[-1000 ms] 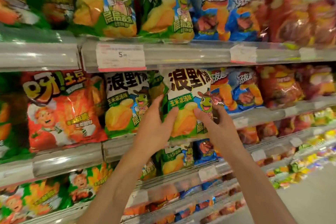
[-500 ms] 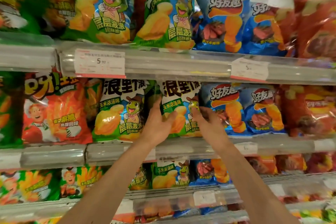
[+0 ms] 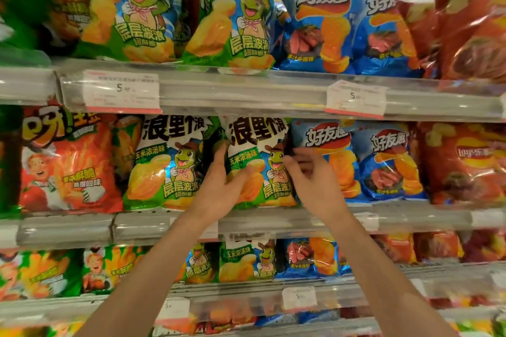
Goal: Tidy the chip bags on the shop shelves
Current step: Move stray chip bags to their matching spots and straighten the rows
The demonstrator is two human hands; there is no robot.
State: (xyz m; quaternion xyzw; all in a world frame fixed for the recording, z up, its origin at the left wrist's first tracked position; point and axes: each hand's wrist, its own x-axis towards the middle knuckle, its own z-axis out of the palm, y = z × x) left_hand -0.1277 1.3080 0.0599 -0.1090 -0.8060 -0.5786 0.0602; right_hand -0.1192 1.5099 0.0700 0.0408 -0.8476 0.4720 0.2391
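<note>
A green chip bag (image 3: 257, 139) with a cartoon frog stands upright on the middle shelf (image 3: 416, 217), between a matching green bag (image 3: 167, 169) and a blue bag (image 3: 332, 142). My left hand (image 3: 221, 191) grips its left side, fingers along the edge and thumb across the front. At the bag's right edge my right hand (image 3: 315, 186) has its thumb on the front and its curled fingers in the gap beside the blue bag.
The upper shelf (image 3: 246, 91) carries green, blue and red bags, with price tags (image 3: 121, 91) on its rail. An orange bag (image 3: 68, 167) stands at the left of the middle shelf, red bags (image 3: 462, 164) at the right. Lower shelves (image 3: 246, 290) hold smaller bags.
Both hands have pushed the green bag back from in front of the shelf into its slot between its neighbours. The view has moved closer and tilted up.
</note>
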